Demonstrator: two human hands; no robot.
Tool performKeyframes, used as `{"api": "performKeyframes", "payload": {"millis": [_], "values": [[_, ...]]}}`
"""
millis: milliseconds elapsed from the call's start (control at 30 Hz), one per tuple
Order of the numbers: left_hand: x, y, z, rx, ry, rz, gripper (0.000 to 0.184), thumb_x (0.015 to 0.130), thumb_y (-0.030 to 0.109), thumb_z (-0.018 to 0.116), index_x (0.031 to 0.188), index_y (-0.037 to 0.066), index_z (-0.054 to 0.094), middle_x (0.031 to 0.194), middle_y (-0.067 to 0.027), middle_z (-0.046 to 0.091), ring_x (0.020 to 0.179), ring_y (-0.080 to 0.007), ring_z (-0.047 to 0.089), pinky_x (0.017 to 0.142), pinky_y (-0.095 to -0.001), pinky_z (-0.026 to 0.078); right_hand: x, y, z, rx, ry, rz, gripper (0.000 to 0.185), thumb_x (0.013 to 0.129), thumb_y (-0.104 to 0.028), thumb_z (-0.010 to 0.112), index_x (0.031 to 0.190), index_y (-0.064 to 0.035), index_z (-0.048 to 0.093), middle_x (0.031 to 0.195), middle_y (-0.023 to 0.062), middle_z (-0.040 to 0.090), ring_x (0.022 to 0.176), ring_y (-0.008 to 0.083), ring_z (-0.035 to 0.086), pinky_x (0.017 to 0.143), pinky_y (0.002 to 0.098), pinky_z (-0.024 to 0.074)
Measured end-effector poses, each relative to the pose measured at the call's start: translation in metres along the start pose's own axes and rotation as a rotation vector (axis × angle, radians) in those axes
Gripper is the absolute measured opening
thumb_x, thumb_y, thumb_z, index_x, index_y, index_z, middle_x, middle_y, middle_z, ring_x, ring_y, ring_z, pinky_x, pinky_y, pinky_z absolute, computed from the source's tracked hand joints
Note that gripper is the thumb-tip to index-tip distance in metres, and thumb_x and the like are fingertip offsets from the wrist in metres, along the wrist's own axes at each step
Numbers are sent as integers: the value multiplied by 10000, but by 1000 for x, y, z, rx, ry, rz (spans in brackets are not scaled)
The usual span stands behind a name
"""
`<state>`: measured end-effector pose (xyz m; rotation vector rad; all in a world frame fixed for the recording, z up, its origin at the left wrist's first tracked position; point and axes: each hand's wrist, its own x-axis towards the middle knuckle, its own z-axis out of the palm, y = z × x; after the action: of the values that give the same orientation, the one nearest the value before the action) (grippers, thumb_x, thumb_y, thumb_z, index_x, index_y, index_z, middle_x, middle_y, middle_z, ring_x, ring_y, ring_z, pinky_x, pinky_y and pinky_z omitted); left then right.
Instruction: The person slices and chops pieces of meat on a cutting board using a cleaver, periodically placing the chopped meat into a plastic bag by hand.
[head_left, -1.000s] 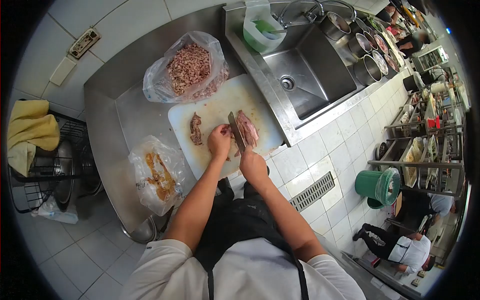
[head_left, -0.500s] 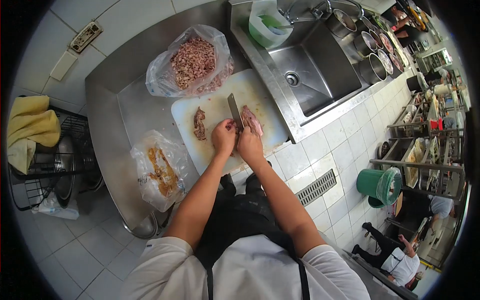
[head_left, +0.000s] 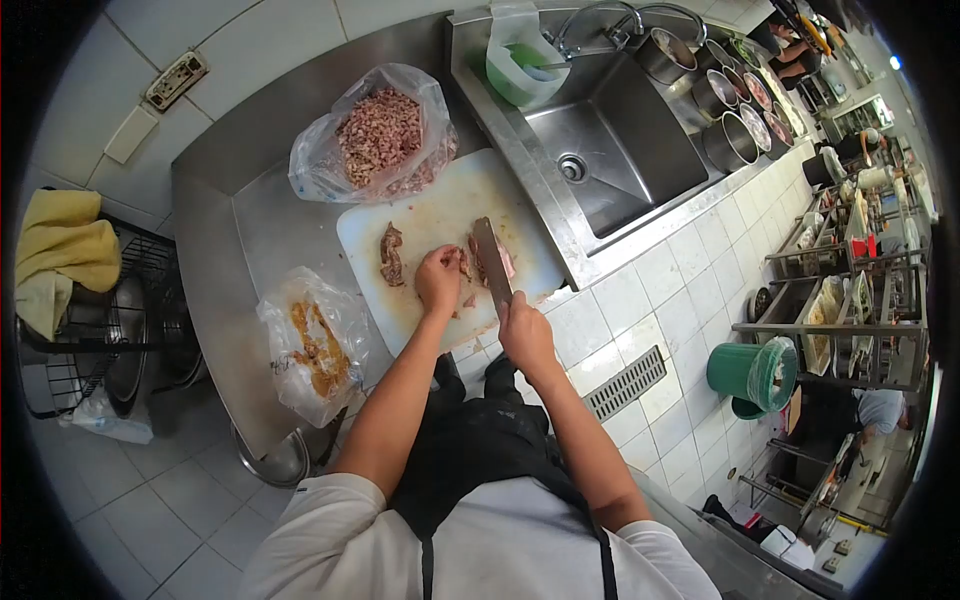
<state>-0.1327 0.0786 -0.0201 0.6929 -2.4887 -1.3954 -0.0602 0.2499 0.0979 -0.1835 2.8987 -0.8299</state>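
Observation:
My right hand [head_left: 527, 332] is closed round the handle of a cleaver [head_left: 491, 258]. The blade lies over a piece of meat [head_left: 507, 256] on the white cutting board [head_left: 425, 215] and hides part of it. Left of the blade, my left hand [head_left: 438, 280] has its fingers curled in a pinch on a small piece of meat, mostly hidden by them. A darker strip of meat [head_left: 391, 255] rests farther left on the board. Small scraps lie near my left wrist. Behind the board stands a clear plastic bag [head_left: 310, 170] filled with chopped meat [head_left: 380, 137].
A stained plastic bag [head_left: 322, 350] lies on the steel counter [head_left: 262, 235] at left. To the right are a sink [head_left: 640, 150], a green-filled plastic container [head_left: 520, 75] and several metal pots [head_left: 730, 145]. A green bin [head_left: 735, 372] stands on the floor; co-workers are at far right.
My right hand has moved right and nearer to me, drawing the cleaver with it, away from my left hand. My left hand has shifted slightly left. The camera view has shifted a little.

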Motion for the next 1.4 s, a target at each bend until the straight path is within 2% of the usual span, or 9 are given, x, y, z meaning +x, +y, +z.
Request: {"api": "performKeyframes", "payload": {"millis": [267,467,533,633,900,1000,1033,1133,1400], "values": [[-2,6,-2,36,19,34,205,902,199,747,1079,100,778,950,-108,746,872,-306,726,781,-426,559,-5,2,18,-38,-64,-24,183,1006,-151,587,942,11,533,709,275,683,657,463,702,590,556,558],[-1,-2,-7,13,-90,79,264,896,195,738,1141,98,750,974,-127,738,903,-319,710,803,-437,549,-1,10,47,-11,-122,26,161,984,-111,536,1029,42,555,761,304,691,692,485,705,637,597,562],[0,-7,-4,-82,-120,60,256,904,141,738,1143,51,737,968,-133,732,895,-295,708,800,-412,550,-4,14,54,-64,-121,14,188,946,-76,522,1087,46,548,759,305,696,692,474,721,613,579,586],[1,-5,-3,-29,-98,51,197,906,129,744,1082,41,752,954,-131,754,884,-288,731,773,-404,559,-16,15,38,-76,-112,-20,135,917,-50,539,1023,34,533,727,287,687,666,458,715,610,557,578],[3,5,-5,-34,-91,33,203,924,174,749,1074,40,771,930,-136,785,838,-252,756,764,-361,571,-39,47,19,2,-221,56,187,954,-149,561,1032,20,576,799,298,694,748,513,685,712,617,538],[2,3,-9,-31,-71,55,191,906,179,768,1050,56,789,915,-130,789,817,-243,760,749,-352,569,-38,29,5,66,-111,97,252,1022,-228,563,1025,23,542,741,310,670,714,525,669,653,631,513],[3,3,-9,-36,-63,60,190,901,182,773,1048,63,794,906,-124,790,810,-243,761,744,-350,569,-36,19,-2,14,-73,71,216,998,-174,591,1007,40,561,692,290,667,669,481,691,612,577,552],[3,4,-9,19,-92,22,206,900,203,757,1071,94,794,922,-125,783,847,-289,757,749,-398,572,-29,9,1,30,-27,23,191,995,-153,594,941,20,535,681,285,661,654,476,691,587,573,546],[0,13,-11,46,-48,17,206,887,177,748,1075,104,791,919,-116,780,849,-297,754,749,-414,570,-12,1,24,-10,-5,-5,183,993,-144,600,909,-3,520,673,274,664,626,463,690,560,563,545]]}}
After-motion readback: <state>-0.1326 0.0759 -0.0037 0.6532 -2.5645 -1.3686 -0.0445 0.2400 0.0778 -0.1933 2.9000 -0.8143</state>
